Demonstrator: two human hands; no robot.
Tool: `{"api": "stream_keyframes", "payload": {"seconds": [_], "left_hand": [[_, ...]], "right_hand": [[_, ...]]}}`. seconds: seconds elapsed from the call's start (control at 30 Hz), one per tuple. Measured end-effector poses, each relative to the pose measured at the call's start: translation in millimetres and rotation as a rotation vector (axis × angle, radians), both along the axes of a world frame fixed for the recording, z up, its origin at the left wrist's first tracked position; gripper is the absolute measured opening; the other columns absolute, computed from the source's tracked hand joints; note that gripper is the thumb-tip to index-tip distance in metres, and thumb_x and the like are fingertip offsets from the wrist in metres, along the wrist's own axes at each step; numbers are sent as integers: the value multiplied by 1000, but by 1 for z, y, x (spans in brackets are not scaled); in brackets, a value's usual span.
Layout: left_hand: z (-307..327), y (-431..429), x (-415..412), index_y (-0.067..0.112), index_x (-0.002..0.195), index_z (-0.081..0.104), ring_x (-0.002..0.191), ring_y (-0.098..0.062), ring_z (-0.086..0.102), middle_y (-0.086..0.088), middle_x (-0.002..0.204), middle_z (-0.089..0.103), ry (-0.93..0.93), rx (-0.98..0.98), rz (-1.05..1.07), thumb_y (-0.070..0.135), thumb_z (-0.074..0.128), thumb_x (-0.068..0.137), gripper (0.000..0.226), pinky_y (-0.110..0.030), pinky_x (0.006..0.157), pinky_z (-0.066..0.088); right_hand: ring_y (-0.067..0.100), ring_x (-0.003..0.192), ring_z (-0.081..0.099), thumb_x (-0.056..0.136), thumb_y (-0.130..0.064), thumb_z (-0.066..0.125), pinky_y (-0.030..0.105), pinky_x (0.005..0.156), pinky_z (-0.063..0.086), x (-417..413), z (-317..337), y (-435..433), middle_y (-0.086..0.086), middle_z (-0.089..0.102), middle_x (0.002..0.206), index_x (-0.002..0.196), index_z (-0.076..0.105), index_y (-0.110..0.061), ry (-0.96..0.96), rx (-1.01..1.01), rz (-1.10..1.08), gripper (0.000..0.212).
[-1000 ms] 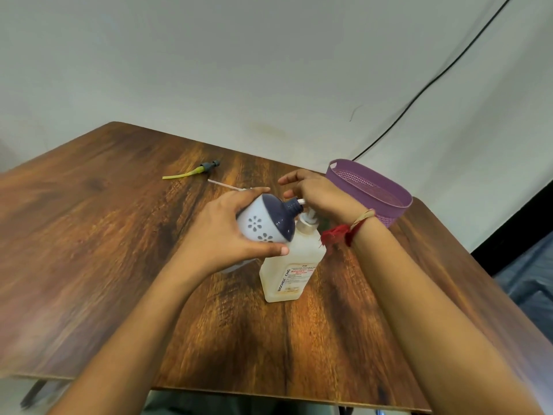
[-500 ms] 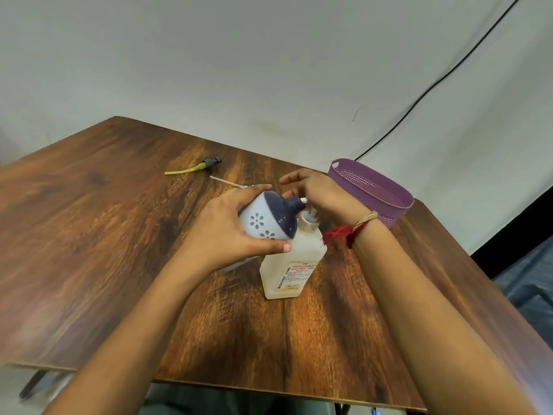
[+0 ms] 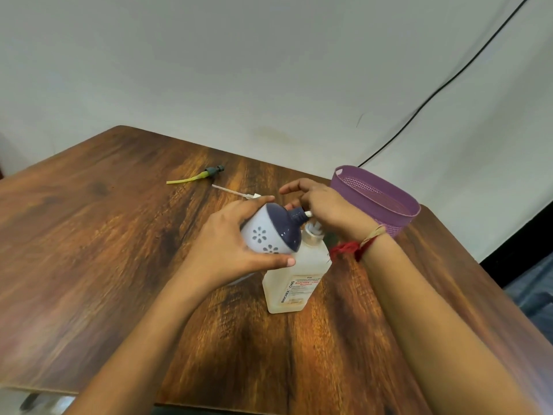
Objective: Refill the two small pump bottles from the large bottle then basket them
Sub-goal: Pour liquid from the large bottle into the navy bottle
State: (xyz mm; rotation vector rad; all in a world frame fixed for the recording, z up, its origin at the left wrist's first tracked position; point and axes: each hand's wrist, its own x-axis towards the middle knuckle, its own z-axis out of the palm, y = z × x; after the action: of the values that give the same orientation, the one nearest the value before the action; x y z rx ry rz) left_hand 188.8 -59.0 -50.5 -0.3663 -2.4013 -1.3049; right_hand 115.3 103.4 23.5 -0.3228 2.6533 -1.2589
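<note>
Two loose pump tops lie toward the far edge of the counter (image 3: pixel 89 250): a dark pump with a yellow tube (image 3: pixel 197 177), and just right of it a white dip tube (image 3: pixel 232 191), its head just beyond your knuckles. Now your left hand (image 3: pixel 224 253): fingers and thumb wrapped round the belly of the small pump bottle (image 3: pixel 263 236), holding it up off the counter near the middle. It's tipped on its side, long axis close to level, neck pointing right and a touch away from you, base into your palm. Just below that neck stands the large bottle (image 3: pixel 294 283), upright, mouth open. Your right hand (image 3: pixel 324 209) is on the small bottle's neck, fingers curled there, forefinger sticking out. A white bit shows under the palm, and I can't tell what it is. I'd call this work at the neck, ahead of the pour. Next you'll want the small bottle upright and steady, then the large one lifted. The purple basket (image 3: pixel 380 202) sits at the far right corner.
</note>
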Motion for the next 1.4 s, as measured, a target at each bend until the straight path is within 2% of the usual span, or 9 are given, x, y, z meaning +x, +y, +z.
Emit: {"api": "stream_keyframes", "payload": {"seconds": [0.13, 0.33, 0.53, 0.7, 0.87, 1.0, 1.1, 1.27, 1.4], "left_hand": [[2, 2, -1, 32, 129, 54, 98, -3, 56, 12, 113, 59, 5, -6, -14, 79, 65, 44, 98, -33, 82, 53], [5, 1, -3, 29, 132, 54, 97, -3, 55, 12, 110, 59, 11, 1, -7, 78, 66, 43, 102, -29, 81, 51], [1, 1, -4, 30, 130, 54, 98, -3, 55, 11, 112, 59, 3, -11, -16, 78, 66, 45, 98, -28, 81, 50], [2, -2, -2, 29, 130, 55, 96, -2, 55, 13, 109, 58, -9, -17, -9, 79, 65, 44, 100, -28, 79, 48], [1, 0, -1, 29, 131, 54, 98, -5, 55, 11, 112, 59, -5, -20, -5, 79, 65, 45, 100, -31, 82, 51], [2, -2, -2, 33, 131, 53, 99, -4, 54, 12, 112, 58, -8, -34, 5, 79, 66, 44, 99, -32, 85, 51], [3, -2, -3, 34, 131, 53, 100, -4, 55, 12, 114, 58, -5, -29, 12, 79, 66, 44, 100, -35, 87, 52], [1, 0, -3, 31, 134, 52, 101, -6, 56, 9, 117, 59, 1, -20, 18, 79, 65, 43, 104, -34, 88, 52], [1, 2, -1, 32, 133, 52, 101, -5, 55, 10, 115, 59, 6, -19, 4, 79, 66, 44, 102, -34, 88, 52]], "right_hand": [[12, 83, 52, 88, 2, 39, 22, 63, 40, -2, -8, -3, 7, 58, 113, 86, 60, -25, 53, 38, -26, 34], [11, 80, 51, 94, 2, 39, 6, 43, 40, 0, 10, -1, 18, 54, 131, 122, 57, -4, -78, 85, 75, 34], [12, 78, 50, 89, 5, 36, 15, 51, 40, 0, -9, -3, 11, 56, 113, 92, 62, -18, -3, -67, -46, 35], [14, 80, 54, 93, 6, 38, 12, 45, 45, 3, 11, -2, 6, 54, 109, 118, 58, -7, -107, -7, 23, 35], [15, 78, 54, 88, 7, 35, 11, 43, 42, 3, -5, -5, 11, 56, 105, 98, 58, -15, -6, -64, -75, 34], [19, 91, 56, 92, 1, 36, 20, 66, 49, 1, -3, -3, 7, 57, 111, 104, 58, -16, 2, -5, -65, 31], [15, 90, 55, 95, -1, 38, 12, 54, 47, -1, 5, -3, 4, 54, 115, 116, 57, -12, -20, 52, -30, 31], [19, 92, 51, 90, -1, 40, 25, 64, 39, -6, -12, -5, -4, 55, 91, 86, 59, -23, 72, -15, -79, 29], [18, 96, 52, 93, -2, 41, 23, 64, 40, -5, -7, -2, 1, 57, 104, 90, 60, -22, 31, 42, -47, 27]]}}
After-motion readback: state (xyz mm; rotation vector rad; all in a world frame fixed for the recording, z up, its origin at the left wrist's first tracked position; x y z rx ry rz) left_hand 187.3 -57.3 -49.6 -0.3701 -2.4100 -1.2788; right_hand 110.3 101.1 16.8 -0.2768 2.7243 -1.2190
